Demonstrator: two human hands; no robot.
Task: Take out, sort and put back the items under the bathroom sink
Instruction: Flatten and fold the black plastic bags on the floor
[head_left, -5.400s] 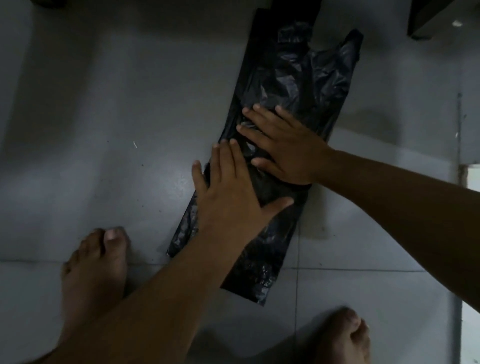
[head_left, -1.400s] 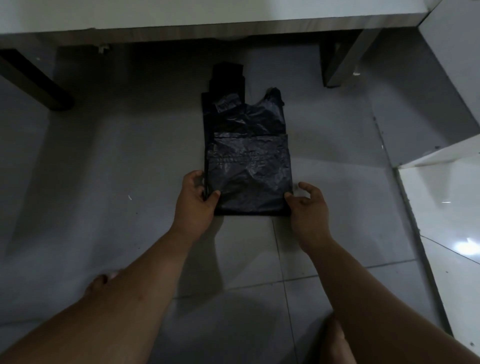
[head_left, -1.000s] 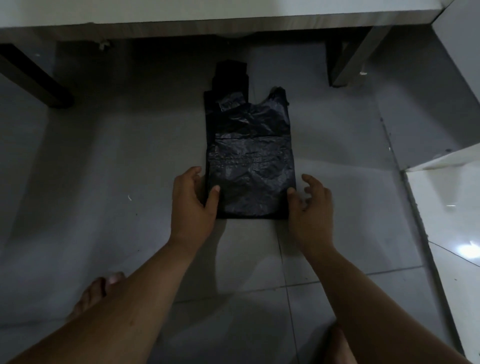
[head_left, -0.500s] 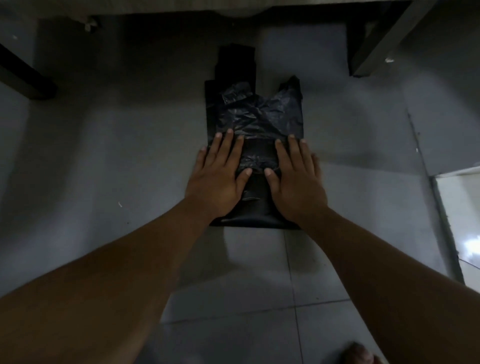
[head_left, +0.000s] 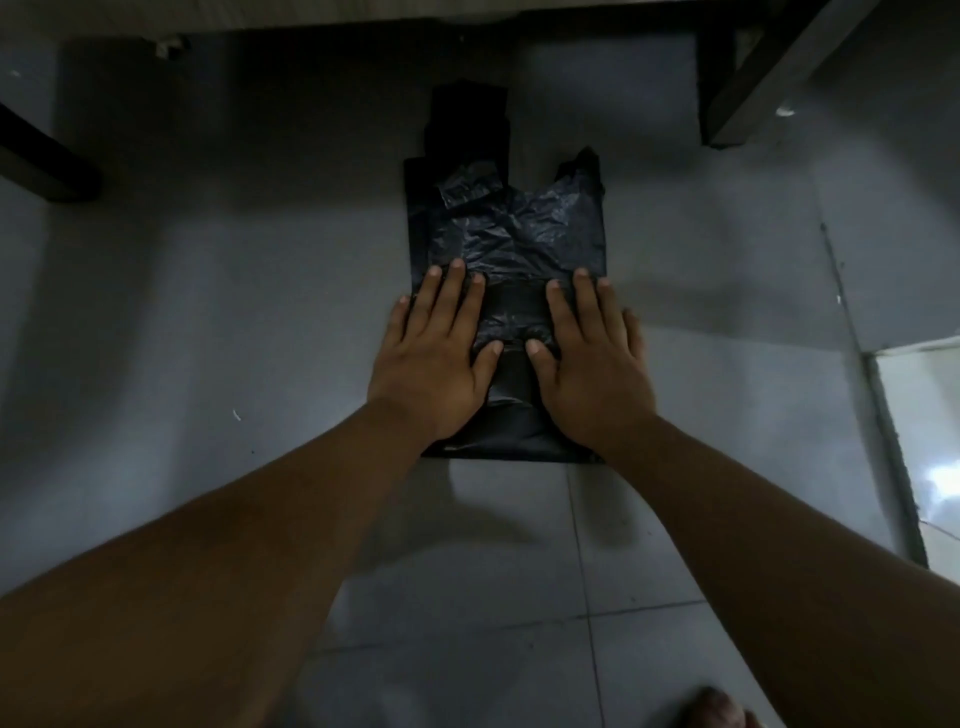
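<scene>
Sorting step: black plastic bag (head_left: 511, 249) lies folded on floor tiles (head_left: 208, 338), near side. Left hand (head_left: 434, 358) and right hand (head_left: 589, 364) press it flat, fingers straight, gripping nothing. Next, probably 1 more fold.

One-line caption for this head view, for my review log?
Both hands, left and right, press flat on a folded black bag on the tiled floor.

Both hands hide much of the near half of the folded black bag (head_left: 519, 234); a foot (head_left: 717, 709) is cut off at the near edge.
</scene>
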